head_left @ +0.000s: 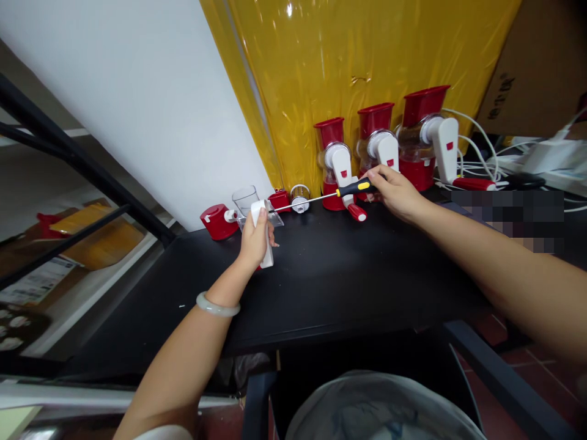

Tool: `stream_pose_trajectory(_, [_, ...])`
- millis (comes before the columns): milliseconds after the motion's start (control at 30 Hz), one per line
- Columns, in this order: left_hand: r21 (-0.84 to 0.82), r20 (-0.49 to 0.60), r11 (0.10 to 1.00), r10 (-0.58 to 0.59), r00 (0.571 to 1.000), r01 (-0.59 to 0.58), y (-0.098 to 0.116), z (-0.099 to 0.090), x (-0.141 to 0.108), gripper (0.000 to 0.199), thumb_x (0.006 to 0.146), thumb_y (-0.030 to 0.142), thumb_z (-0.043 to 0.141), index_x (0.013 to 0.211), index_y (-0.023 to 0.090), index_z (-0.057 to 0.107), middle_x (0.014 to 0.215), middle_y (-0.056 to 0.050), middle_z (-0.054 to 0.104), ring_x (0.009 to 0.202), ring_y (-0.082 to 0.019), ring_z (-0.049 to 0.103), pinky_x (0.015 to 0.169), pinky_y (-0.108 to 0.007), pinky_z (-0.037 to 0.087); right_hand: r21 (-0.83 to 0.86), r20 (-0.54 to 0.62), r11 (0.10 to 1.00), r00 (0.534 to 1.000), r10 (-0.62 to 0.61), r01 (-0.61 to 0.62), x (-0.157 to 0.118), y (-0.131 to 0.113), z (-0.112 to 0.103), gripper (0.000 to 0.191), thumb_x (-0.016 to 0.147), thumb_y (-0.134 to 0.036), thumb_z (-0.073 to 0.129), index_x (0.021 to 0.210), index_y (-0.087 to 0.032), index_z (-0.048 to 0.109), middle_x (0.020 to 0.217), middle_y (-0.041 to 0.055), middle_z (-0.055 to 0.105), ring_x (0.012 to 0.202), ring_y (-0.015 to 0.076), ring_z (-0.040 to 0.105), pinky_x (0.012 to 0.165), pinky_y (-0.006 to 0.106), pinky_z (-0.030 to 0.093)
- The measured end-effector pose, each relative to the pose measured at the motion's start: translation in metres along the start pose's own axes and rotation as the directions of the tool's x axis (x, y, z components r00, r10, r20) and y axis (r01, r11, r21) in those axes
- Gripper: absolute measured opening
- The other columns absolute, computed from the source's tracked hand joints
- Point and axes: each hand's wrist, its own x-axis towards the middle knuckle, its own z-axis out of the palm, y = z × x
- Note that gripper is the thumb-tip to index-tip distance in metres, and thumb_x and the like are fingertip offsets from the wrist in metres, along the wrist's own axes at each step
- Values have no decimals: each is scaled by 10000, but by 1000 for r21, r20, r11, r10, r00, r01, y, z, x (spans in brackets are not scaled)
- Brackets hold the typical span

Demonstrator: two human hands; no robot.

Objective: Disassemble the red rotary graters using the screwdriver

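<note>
My left hand [254, 239] is closed around a white crank handle [268, 250] above the black table. In my right hand [392, 190] is a long screwdriver [353, 186] with a black and yellow grip. Its thin shaft points left, and the tip end reaches the crank handle near my left fingers; the exact contact is hidden. Just behind my left hand are a red base [219, 221], a clear plastic housing [245, 197] and a small red part [279, 200]. A grater drum [299, 198] with a white end stands beyond the shaft.
Three red and white rotary graters [333, 162] stand in a row along the yellow-wrapped panel [293, 79]. White cables and a power adapter [550, 156] lie at the right by a cardboard box [527, 85]. A bag-lined bin [385, 403] is below the black table's [358, 275] front edge.
</note>
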Motion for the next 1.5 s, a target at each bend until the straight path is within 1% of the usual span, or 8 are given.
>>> stream_pose_trajectory(267, [13, 10, 1000, 4, 1000, -4, 4, 0, -1, 582, 835, 808, 574, 883, 243, 443, 565, 84, 475, 385, -89, 440, 407, -257, 517, 44, 17, 999, 1000, -10, 10, 0, 2, 0, 342, 885, -569, 735, 904, -252, 607, 820, -4, 644, 622, 114, 589, 608, 272, 561])
stream_pose_trajectory(433, [-6, 21, 1000, -11, 1000, 12, 3, 1, -1, 567, 842, 795, 581, 901, 247, 446, 561, 90, 471, 382, -89, 436, 406, -244, 499, 42, -12, 999, 1000, -19, 19, -2, 2, 1, 307, 869, -538, 744, 937, -268, 614, 905, 14, 651, 716, 150, 630, 645, 305, 591])
stream_pose_trajectory(567, [-14, 41, 1000, -14, 999, 14, 3, 1, -1, 553, 854, 781, 581, 916, 247, 450, 555, 94, 470, 378, -87, 433, 404, -235, 487, 48, -26, 998, 999, -28, 29, -2, 0, 2, 252, 867, -470, 741, 953, -272, 611, 956, 25, 650, 774, 171, 648, 671, 333, 609])
stream_pose_trajectory(900, [-14, 60, 999, -52, 997, 53, 5, 1, -3, 573, 840, 800, 580, 906, 246, 445, 556, 97, 473, 381, -92, 428, 410, -253, 501, 75, -27, 997, 999, -18, 20, -3, -2, 2, 220, 832, -370, 740, 968, -271, 597, 953, 20, 600, 789, 164, 625, 694, 336, 611])
stream_pose_trajectory(1067, [-20, 72, 998, -64, 995, 66, 4, 2, -3, 562, 848, 789, 578, 920, 245, 455, 550, 97, 470, 378, -93, 435, 399, -245, 484, 53, -21, 998, 999, -26, 27, -3, -4, 2, 204, 836, -345, 713, 977, -281, 581, 947, 18, 580, 791, 169, 617, 693, 349, 609])
stream_pose_trajectory(1233, [-25, 83, 995, -93, 992, 96, 3, 2, -3, 568, 848, 794, 570, 946, 245, 461, 550, 101, 472, 374, -92, 436, 404, -243, 490, 44, -42, 999, 999, -30, 32, -4, -5, 2, 219, 794, -287, 701, 977, -282, 581, 949, 18, 587, 813, 181, 626, 709, 360, 604])
stream_pose_trajectory(1400, [-42, 83, 994, -99, 992, 103, 3, 2, -3, 564, 847, 793, 577, 929, 248, 455, 549, 101, 466, 371, -92, 431, 398, -242, 489, 12, -22, 998, 998, -56, 56, -4, -5, -1, 206, 811, -359, 695, 969, -282, 587, 984, 20, 619, 842, 192, 643, 716, 362, 605])
stream_pose_trajectory(1500, [-37, 75, 994, -99, 992, 102, 5, 2, -3, 570, 840, 797, 582, 901, 247, 446, 550, 98, 467, 374, -90, 431, 399, -243, 494, -4, -28, 998, 998, -55, 55, -3, -2, -2, 257, 862, -508, 673, 946, -279, 594, 973, 29, 640, 843, 201, 654, 708, 363, 601])
